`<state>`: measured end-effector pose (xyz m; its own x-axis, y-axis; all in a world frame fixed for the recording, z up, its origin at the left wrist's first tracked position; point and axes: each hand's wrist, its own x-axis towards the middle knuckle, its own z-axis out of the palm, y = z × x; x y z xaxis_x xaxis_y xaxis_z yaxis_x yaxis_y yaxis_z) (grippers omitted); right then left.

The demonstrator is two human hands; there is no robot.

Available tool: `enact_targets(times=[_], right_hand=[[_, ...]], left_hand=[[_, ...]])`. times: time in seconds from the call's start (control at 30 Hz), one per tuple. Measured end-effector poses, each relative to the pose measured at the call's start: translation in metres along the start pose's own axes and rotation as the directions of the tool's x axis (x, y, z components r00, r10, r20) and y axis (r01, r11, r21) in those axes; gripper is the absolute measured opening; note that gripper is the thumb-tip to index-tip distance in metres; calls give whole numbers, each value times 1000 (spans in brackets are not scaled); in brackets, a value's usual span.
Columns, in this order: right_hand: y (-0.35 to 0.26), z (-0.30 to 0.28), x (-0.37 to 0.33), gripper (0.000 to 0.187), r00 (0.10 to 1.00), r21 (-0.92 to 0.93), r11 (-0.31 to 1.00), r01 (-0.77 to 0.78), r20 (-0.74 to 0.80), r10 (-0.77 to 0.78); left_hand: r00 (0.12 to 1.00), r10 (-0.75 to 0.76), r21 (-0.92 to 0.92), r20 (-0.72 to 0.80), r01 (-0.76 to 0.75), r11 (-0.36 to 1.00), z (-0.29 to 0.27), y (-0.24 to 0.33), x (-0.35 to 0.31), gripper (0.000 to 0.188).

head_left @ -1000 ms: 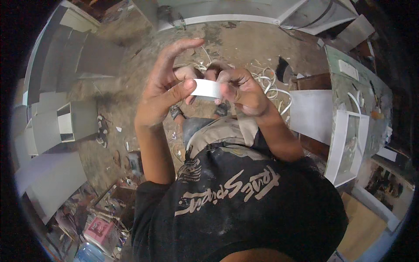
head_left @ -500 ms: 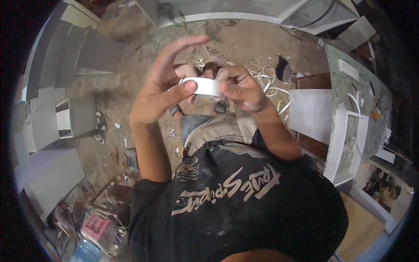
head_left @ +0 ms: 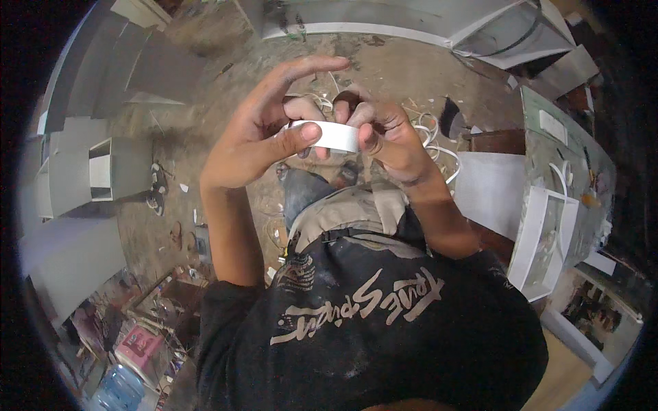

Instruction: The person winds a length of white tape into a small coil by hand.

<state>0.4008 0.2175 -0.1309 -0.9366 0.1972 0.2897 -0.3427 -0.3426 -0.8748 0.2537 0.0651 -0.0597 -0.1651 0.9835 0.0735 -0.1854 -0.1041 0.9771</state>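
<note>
In front of my chest a curved white strip of edge banding [head_left: 336, 136] is held up between both hands. My left hand [head_left: 264, 127] pinches its left part, thumb across the near face and index finger stretched out above. The end of the strip on the other side is gripped by my right hand [head_left: 394, 137], with the thumb against it and the fingers curled behind. How far the strip runs behind the fingers is hidden.
Loose coils of white strip [head_left: 449, 154] lie on the floor beyond my right hand. A white open box frame [head_left: 541, 240] rests on a worktop at right. Grey cabinets [head_left: 123, 168] and panels stand at left; a blue water bottle [head_left: 120, 389] is at lower left.
Both hands and the strip have shifted slightly right in the view, which has itself shifted. The grip on the strip looks much the same.
</note>
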Motion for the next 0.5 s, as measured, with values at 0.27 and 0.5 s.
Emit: enact_targets(times=[0.27,0.5], right_hand=[[15,21,13,31,999,-45,998,49,26,-47],[-18,51,53,22,995,-723,686,85,97,-20]], left_hand=[[997,-70,82,-11,71,994,-22,0,-17,67],[1000,6,58,-30,-4,998,-50,7,-26,66]])
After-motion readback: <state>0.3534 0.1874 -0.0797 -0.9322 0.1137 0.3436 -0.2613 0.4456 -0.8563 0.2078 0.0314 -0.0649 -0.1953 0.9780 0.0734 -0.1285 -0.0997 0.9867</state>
